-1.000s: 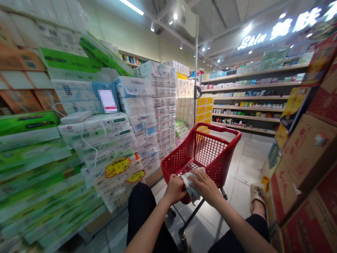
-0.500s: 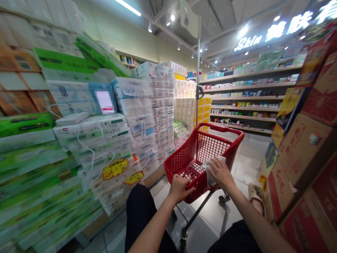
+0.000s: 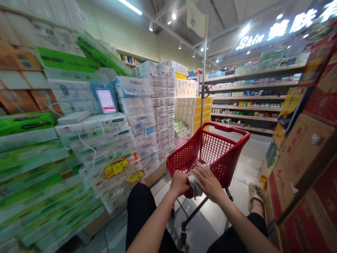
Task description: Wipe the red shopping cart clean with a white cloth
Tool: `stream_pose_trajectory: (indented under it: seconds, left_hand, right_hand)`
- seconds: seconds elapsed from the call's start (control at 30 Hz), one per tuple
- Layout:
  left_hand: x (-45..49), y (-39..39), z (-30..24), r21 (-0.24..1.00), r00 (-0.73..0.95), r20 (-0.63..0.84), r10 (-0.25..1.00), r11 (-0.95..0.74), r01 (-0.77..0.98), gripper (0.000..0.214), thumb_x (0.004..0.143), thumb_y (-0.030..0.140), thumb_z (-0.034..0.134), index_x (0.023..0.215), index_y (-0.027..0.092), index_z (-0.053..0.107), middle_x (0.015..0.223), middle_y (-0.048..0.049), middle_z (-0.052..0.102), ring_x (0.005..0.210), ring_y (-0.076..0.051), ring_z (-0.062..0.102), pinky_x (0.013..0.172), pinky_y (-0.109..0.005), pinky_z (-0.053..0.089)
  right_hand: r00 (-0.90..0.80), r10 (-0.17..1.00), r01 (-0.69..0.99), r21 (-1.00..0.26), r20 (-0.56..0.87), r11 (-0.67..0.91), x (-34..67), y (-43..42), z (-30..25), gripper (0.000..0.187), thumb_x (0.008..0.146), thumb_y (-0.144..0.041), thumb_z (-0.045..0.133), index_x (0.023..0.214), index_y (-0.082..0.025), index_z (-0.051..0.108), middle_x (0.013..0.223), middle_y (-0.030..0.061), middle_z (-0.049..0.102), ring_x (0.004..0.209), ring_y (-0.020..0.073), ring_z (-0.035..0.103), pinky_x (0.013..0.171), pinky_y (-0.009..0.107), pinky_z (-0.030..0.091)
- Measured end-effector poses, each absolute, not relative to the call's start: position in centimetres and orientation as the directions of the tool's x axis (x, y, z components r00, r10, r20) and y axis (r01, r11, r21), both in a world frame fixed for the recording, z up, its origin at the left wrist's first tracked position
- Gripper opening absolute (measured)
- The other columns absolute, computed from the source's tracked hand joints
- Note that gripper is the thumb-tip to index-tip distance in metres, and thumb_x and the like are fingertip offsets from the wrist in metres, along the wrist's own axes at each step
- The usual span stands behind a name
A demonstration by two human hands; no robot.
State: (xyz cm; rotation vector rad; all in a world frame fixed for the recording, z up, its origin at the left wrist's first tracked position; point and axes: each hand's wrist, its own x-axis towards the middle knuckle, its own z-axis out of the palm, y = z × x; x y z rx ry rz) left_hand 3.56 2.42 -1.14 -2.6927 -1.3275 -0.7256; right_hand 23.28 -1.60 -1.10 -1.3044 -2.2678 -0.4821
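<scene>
A red plastic shopping cart [image 3: 223, 172] on a dark metal frame stands right in front of me, its basket walls full of square holes. My left hand [image 3: 179, 182] is closed round the near rim of the basket. Just to its right, my right hand [image 3: 206, 181] presses a white cloth [image 3: 195, 184] over the same rim. The fingers of that hand lie bent across the cloth, which hangs down outside the basket. Both hands are close together. The cart's tall pole [image 3: 204, 77] rises from its far side.
Stacks of packaged tissue [image 3: 139, 105] line the left, with a white cable [image 3: 92, 151] hanging over them. Cardboard boxes [image 3: 305, 151] are piled at the right. Stocked shelves [image 3: 244, 86] stand at the back. A shoe [image 3: 256, 193] rests on the tiled floor beside the boxes.
My right hand has slid the cloth leftward along the near rim, up beside my left hand. The cart has shifted slightly to the right in view. My left hand keeps its grip.
</scene>
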Motion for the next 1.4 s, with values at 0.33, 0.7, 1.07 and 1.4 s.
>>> stream_pose_trajectory:
  seconds: [0.33, 0.7, 1.07, 1.4]
  left_hand:
    - [3.8, 2.3, -1.5, 0.18, 0.486, 0.484, 0.728, -0.626, 0.759, 0.032, 0.077, 0.051, 0.064, 0.069, 0.02, 0.063, 0.066, -0.003, 0.063, 0.072, -0.02, 0.057, 0.08, -0.035, 0.034]
    - [3.3, 2.0, -1.0, 0.171, 0.541, 0.397, 0.741, -0.639, 0.75, 0.021, 0.07, 0.034, 0.066, 0.084, 0.018, 0.067, 0.079, -0.0079, 0.069, 0.08, -0.025, 0.061, 0.084, -0.039, 0.035]
    - [3.4, 1.8, -1.5, 0.187, 0.501, 0.493, 0.712, -0.649, 0.738, 0.037, 0.079, 0.055, 0.061, 0.067, 0.02, 0.06, 0.065, -0.0029, 0.061, 0.072, -0.02, 0.056, 0.079, -0.034, 0.034]
    - [2.5, 1.9, -1.1, 0.194, 0.502, 0.434, 0.748, -0.622, 0.759, 0.021, 0.072, 0.042, 0.068, 0.073, 0.022, 0.064, 0.071, -0.0037, 0.064, 0.077, -0.023, 0.058, 0.082, -0.036, 0.034]
  right_hand:
    - [-0.164, 0.779, 0.973, -0.029, 0.605, 0.227, 27.5, 0.6, -0.5, 0.042, 0.097, -0.047, 0.032, 0.131, -0.03, 0.051, 0.136, 0.0021, 0.05, 0.136, 0.0221, 0.031, 0.114, 0.048, 0.022]
    - [-0.389, 0.717, 0.896, 0.056, 0.578, 0.441, 20.3, -4.0, -1.8, 0.053, 0.096, -0.046, 0.038, 0.146, -0.03, 0.031, 0.15, 0.0004, 0.034, 0.141, 0.022, 0.021, 0.115, 0.045, 0.021]
    - [-0.135, 0.787, 0.982, -0.022, 0.602, 0.186, 29.8, 0.9, -1.2, 0.047, 0.098, -0.048, 0.028, 0.142, -0.036, 0.038, 0.148, -0.0032, 0.038, 0.14, 0.021, 0.027, 0.114, 0.046, 0.022]
    - [-0.231, 0.718, 0.947, -0.019, 0.656, 0.322, 20.7, -3.3, -2.4, 0.051, 0.095, -0.046, 0.037, 0.143, -0.029, 0.037, 0.149, 0.003, 0.035, 0.141, 0.0248, 0.022, 0.114, 0.049, 0.021]
